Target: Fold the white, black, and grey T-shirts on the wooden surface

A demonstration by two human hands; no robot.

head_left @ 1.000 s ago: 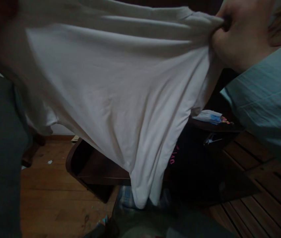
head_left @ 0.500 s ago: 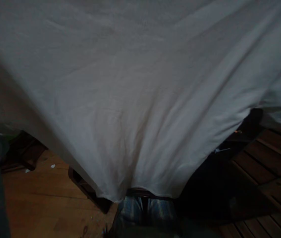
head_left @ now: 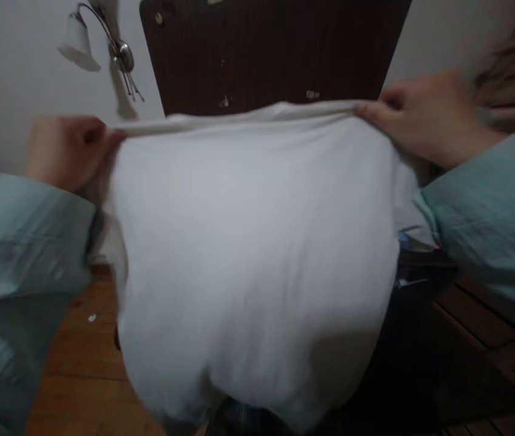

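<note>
A white cloth garment, probably a shirt (head_left: 248, 242), hangs stretched out in front of me and fills the middle of the view. My left hand (head_left: 69, 148) pinches its upper left corner, the fingers closed on the fabric. At the upper right corner, my right hand (head_left: 425, 118) grips the cloth between thumb and fingers. The top edge runs taut from hand to hand, while the lower part drapes loosely towards my lap. Both hands are somewhat blurred. Light blue-green sleeves cover my forearms.
Behind the cloth stands a dark brown panel (head_left: 266, 54) against a pale wall. A wall lamp (head_left: 123, 57) with a white shade is at upper left. Wooden floor (head_left: 85, 351) shows at lower left, with a small white scrap (head_left: 92, 318) on it. Brown wooden slats (head_left: 479, 321) lie at right.
The cloth, which filled most of the view above, has come down. Both hands now show at its top corners, and the dark panel, wall and lamp have come into sight.
</note>
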